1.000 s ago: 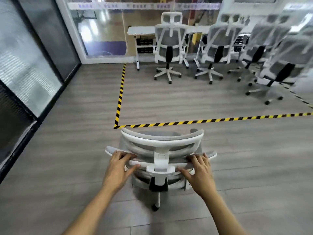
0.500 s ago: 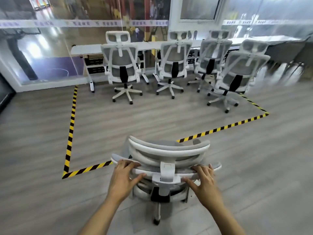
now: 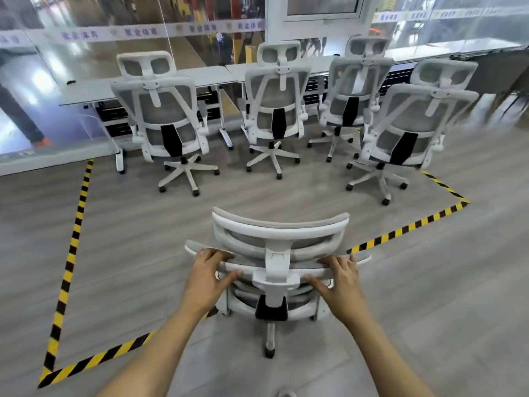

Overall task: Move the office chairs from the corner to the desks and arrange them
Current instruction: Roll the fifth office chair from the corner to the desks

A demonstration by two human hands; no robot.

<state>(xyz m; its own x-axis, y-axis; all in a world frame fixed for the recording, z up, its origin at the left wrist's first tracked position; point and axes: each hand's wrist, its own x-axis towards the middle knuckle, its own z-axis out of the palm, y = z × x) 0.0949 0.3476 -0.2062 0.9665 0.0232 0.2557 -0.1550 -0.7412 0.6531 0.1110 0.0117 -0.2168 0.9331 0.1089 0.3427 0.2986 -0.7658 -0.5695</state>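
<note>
At lower centre of the frame, the left hand and right hand held the chair, fingers curled over its backrest. Four other chairs faced the worktop across the top.

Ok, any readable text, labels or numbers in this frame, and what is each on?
Pale frosted band across the glass wall: repeated groups of four purple Chinese characters, too blurred to read.
White mesh office chair in front: no label visible.
Four matching chairs at the white desks: none readable.
Yellow-and-black striped floor tape: no text.
</note>
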